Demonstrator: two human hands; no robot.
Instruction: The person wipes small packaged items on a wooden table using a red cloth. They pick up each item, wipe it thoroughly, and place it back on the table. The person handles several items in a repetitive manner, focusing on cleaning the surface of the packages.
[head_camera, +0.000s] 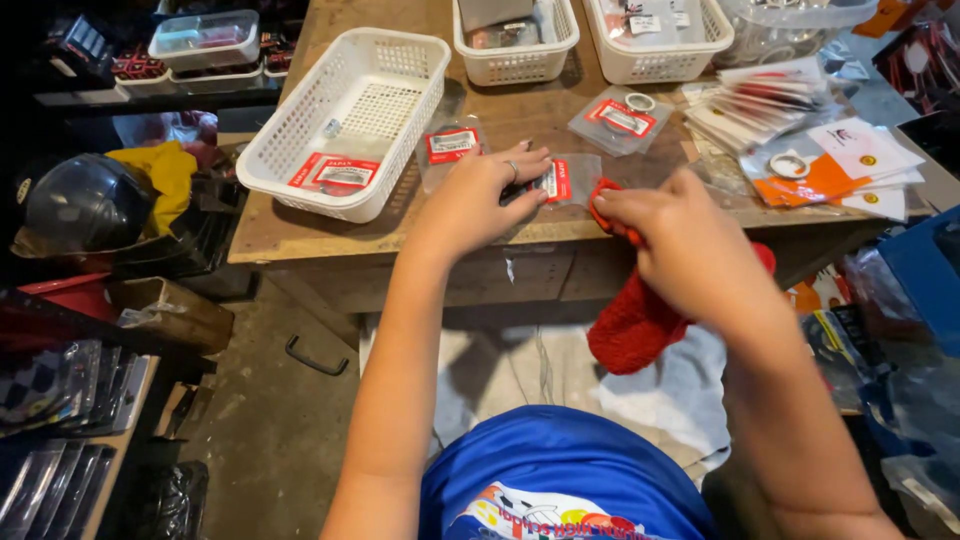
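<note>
My left hand (480, 195) lies flat on the wooden table (290, 235), its fingers pressing a small clear plastic packet with a red label (556, 181). My right hand (675, 235) grips a red cloth (630, 330) that hangs below the table edge, and its fingertips pinch a red bit at the packet's right side. A second red-labelled packet (452, 145) lies just beyond my left hand.
A white plastic basket (345, 120) holding a packet stands at the left. Two more baskets (515, 45) sit at the back. A stack of packets and cards (800, 140) fills the right. A dark helmet (85, 205) rests on the left.
</note>
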